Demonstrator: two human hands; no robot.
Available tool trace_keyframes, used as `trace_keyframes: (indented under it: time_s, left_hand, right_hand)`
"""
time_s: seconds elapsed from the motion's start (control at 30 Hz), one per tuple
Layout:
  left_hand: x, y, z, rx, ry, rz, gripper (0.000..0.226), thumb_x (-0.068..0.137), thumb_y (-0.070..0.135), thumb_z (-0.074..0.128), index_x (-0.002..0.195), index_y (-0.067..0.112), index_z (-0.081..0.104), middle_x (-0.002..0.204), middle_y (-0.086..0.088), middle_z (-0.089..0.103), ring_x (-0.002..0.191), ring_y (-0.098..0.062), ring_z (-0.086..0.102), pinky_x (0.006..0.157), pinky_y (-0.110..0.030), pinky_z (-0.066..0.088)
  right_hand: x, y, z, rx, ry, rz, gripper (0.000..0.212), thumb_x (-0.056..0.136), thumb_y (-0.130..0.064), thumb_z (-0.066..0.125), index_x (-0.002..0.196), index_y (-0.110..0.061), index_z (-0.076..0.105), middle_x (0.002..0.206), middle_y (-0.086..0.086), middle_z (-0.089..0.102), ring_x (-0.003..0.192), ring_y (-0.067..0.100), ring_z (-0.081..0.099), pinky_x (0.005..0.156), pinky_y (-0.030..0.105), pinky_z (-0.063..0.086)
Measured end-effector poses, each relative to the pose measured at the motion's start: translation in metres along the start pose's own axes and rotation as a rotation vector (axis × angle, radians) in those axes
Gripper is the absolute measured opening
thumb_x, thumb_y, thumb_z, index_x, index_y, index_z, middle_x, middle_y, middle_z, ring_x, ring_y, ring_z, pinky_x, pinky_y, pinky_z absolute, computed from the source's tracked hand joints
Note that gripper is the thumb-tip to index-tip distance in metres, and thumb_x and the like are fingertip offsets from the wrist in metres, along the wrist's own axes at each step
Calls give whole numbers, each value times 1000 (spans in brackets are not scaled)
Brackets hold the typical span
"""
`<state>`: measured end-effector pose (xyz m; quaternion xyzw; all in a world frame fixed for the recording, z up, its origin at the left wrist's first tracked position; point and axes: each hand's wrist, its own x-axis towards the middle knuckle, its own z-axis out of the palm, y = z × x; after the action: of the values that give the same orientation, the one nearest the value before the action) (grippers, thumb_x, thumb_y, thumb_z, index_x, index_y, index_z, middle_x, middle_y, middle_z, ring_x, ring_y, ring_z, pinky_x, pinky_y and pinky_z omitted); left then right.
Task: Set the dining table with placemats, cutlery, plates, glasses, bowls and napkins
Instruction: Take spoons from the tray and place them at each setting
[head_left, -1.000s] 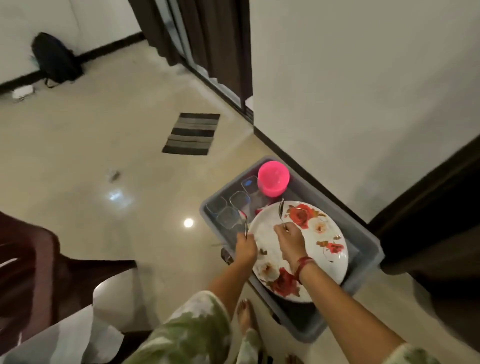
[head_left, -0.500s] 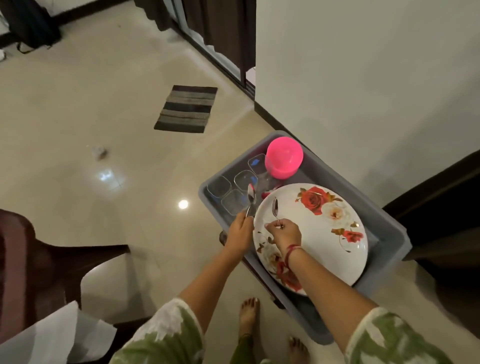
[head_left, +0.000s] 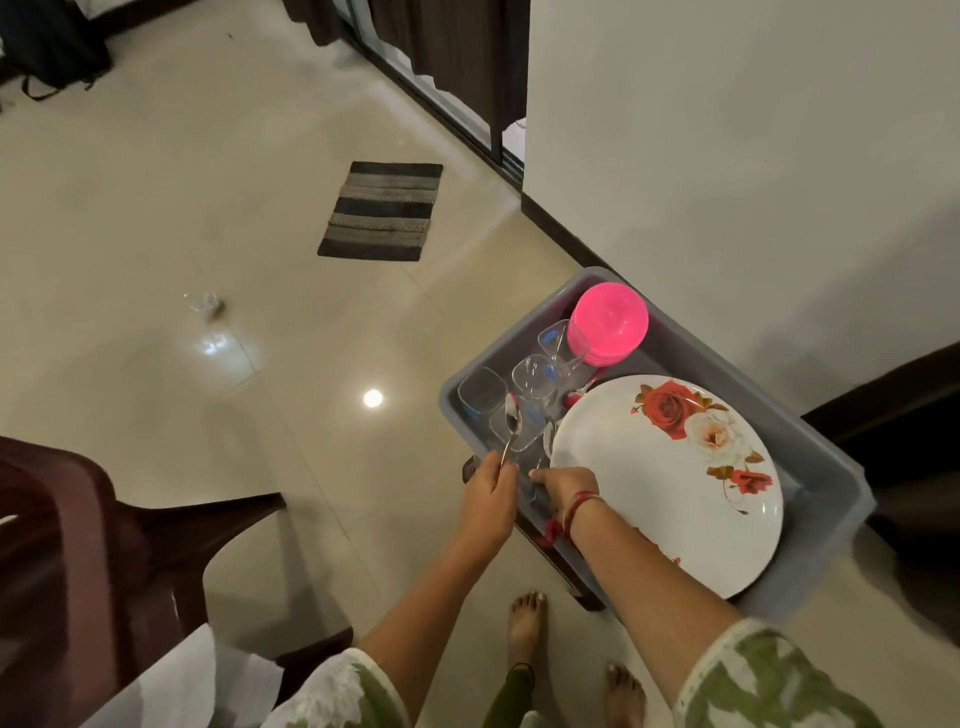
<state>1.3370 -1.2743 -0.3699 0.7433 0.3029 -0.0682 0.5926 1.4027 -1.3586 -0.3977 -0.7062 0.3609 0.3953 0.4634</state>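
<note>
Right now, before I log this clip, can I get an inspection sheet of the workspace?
Surface: glossy tiled floor; grey tub near the white wall.
Job's things: floral plate, pink bowls and clear glasses in the tub.
Clutter: small crumpled scrap on the floor.
Hands: left hand grips a spoon; right hand reaches in beside the plate, hold unclear.
Cables: nothing seen.
Surroundings: striped mat, dark chair, black bag.

I log: striped mat (head_left: 382, 212) flat on tiled floor (head_left: 156, 208) | crumpled clear wrapper (head_left: 204, 302) left of it, apart | black bag (head_left: 52, 47) at far wall | maroon chair (head_left: 67, 545) near left.
</note>
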Motion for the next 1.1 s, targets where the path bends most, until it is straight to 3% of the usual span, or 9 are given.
trace_keyframes:
  time_s: [0.1, 0.17, 0.3, 0.43, 0.53, 0.73, 0.9, 1.0, 1.1]
  left_hand:
    - [-6, 4, -2, 21, -15, 11, 27, 101, 24, 37, 96, 4, 54, 84, -11, 54, 75, -14, 50, 70, -31, 45]
    - [-16, 9, 0, 27, -22, 30, 29, 102, 31, 36, 90, 10, 52, 79, -4, 51, 72, -11, 48, 66, -25, 42]
    - [-33, 16, 7, 77, -4, 59, 35, 103, 34, 30, 90, 10, 51, 80, -3, 51, 72, -10, 49, 64, -21, 41]
    - [-45, 22, 13, 159, 44, 87, 33, 104, 30, 26, 91, 9, 47, 78, -4, 49, 68, -10, 47, 59, -20, 40]
    - [-64, 30, 19, 163, 84, 118, 31, 104, 29, 26, 101, 7, 47, 82, -6, 55, 69, -12, 52, 57, -18, 42]
    - [-118, 58, 20, -108, 193, 161, 19, 104, 27, 28, 98, 17, 44, 90, -10, 62, 81, -22, 60, 66, -28, 48]
    - [-151, 81, 20, -276, 183, 146, 24, 100, 38, 42, 96, 14, 44, 86, -1, 56, 78, -10, 56, 68, -22, 46]
    - [-152, 85, 19, -351, 185, 158, 15, 98, 27, 51, 98, 13, 45, 87, -6, 59, 76, -12, 59, 67, -21, 51]
    - [-142, 86, 16, -331, 154, 160, 11, 100, 13, 42, 103, 8, 52, 83, -7, 59, 75, -16, 58, 67, -23, 51]
  right_hand:
    - [-8, -3, -8, -8, 35, -55, 12, 83, -12, 64, 89, -1, 63, 72, 9, 58, 67, 22, 53, 69, 33, 51]
    - [-14, -2, -20, -8, 80, -99, 12, 82, -13, 65, 87, -2, 63, 79, 11, 62, 75, 26, 58, 78, 36, 53]
    - [-27, 0, -43, -92, 112, -199, 19, 86, -15, 63, 70, -6, 58, 79, 10, 62, 74, 26, 57, 62, 27, 44]
    - [-45, 11, -67, -77, 115, -265, 14, 89, -15, 60, 89, -2, 66, 83, 7, 62, 77, 23, 56, 68, 26, 42]
    - [-74, 27, -85, 4, 105, -432, 13, 90, -11, 55, 87, -7, 67, 80, 2, 61, 77, 18, 55, 71, 24, 44]
    - [-153, 56, -108, 52, -18, -778, 23, 94, -14, 53, 71, -11, 55, 65, 2, 53, 62, 12, 47, 56, 16, 41]
    - [-183, 75, -103, 46, -256, -766, 19, 97, -18, 50, 83, -10, 60, 59, -7, 48, 51, 3, 41, 41, 8, 32]
    - [-184, 72, -99, 9, -312, -755, 21, 97, -19, 51, 81, -11, 60, 59, -6, 49, 40, -3, 44, 40, 8, 32]
    - [-178, 66, -94, -104, -282, -809, 22, 95, -19, 54, 75, -17, 62, 64, -5, 57, 53, 0, 52, 52, 13, 39]
